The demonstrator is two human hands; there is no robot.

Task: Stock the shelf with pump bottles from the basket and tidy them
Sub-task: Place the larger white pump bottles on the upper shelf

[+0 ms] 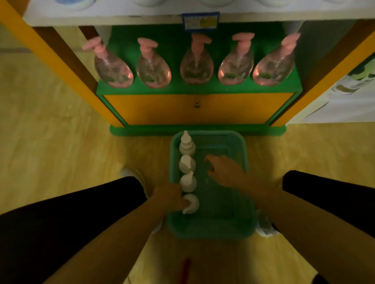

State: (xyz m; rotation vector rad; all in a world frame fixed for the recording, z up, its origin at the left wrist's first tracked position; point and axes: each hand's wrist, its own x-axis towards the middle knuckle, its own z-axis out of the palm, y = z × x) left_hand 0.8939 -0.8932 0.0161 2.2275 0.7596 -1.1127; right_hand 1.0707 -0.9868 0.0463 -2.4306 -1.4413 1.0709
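Left hand [169, 197] fingers curled — gripping, right hand [225, 169] loosely curled, lowered

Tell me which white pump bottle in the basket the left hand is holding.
The nearest white bottle, last in the row along the basket's left wall. The left hand grips it; the other three stand untouched.

A blue and yellow price tag [200, 20] is clipped to the white edge of the shelf above [121, 19], and the rounded bases of some white containers [149, 2] show along the top of my view, too cut off to tell what they are. An orange cabinet door [198, 108] with a small metal lock [196, 104] at its middle closes the base of the unit. My black trouser legs [67, 210] spread to either side over the yellow floor [50, 142], and my white shoes [134, 176] peek out beside them. A thin red object [185, 269] lies on the floor near me, too blurred to identify.
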